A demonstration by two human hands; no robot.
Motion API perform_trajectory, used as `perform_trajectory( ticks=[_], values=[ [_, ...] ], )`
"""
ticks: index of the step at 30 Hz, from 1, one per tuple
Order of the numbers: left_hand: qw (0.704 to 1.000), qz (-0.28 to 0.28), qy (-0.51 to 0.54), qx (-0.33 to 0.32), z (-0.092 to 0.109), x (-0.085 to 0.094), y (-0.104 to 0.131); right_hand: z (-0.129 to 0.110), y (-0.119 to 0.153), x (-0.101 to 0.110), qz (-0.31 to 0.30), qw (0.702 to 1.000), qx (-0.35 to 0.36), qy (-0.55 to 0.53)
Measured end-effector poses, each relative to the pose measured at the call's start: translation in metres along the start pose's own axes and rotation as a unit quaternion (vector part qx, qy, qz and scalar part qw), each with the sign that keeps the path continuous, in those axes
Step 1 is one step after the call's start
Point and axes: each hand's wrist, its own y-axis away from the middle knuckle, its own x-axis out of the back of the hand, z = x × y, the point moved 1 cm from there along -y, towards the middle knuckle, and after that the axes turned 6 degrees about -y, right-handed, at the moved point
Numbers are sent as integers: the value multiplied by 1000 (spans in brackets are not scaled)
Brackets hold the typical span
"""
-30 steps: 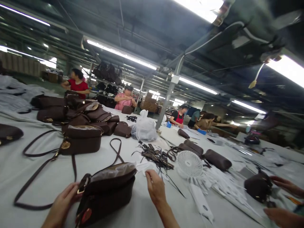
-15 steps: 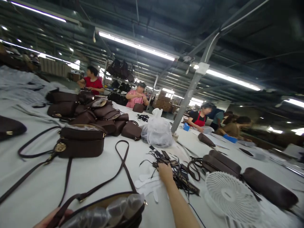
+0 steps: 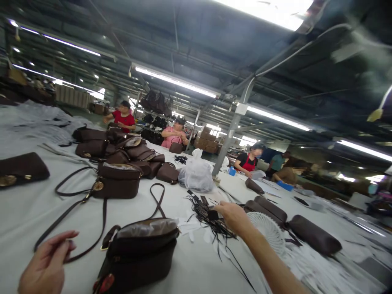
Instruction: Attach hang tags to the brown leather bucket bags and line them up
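The front bag stands unheld on the white table, its open mouth upward, likely so both my hands are free and the inside is easy to get at. My left hand is to the left of the front bag and apart from it, thumb and fingertips drawn close together; a strap curves in near them, and I cannot tell whether I touch it. My right hand is beyond the front bag and to its right, fingers narrowed at a heap of black tags; whether they pinch one I cannot tell. The heap probably lies there to be within easy reach.

The front bag is dark brown and boxy, with cloudy plastic filling bulging in its mouth, presumably to keep its shape. A reddish disc sits low near its left end.
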Motion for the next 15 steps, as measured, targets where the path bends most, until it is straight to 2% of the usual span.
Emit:
perform_trajectory(
  ticks=[1,2,3,5,7,9,11,13,15],
  values=[
    [999,5,18,-45,24,6,12,-10,14,21,-6,1000,25,8],
    [994,-34,38,-100,51,9,26,-22,27,41,-10,999,47,16],
    [983,-86,62,-149,78,9,43,-36,40,61,-8,998,65,22],
    [943,-212,94,-237,127,3,76,-65,63,94,10,995,99,24],
    [907,-318,80,-263,158,-11,105,-91,82,117,50,988,145,16],
    [889,-394,85,-216,167,-24,125,-109,98,126,106,977,185,7],
    [860,-483,95,-136,159,-31,137,-118,112,122,153,965,211,2],
    [829,-543,111,-71,144,-29,141,-116,122,109,178,958,226,-2],
    [818,-560,123,-35,128,-19,137,-105,129,91,171,954,244,-12]
  ],
)
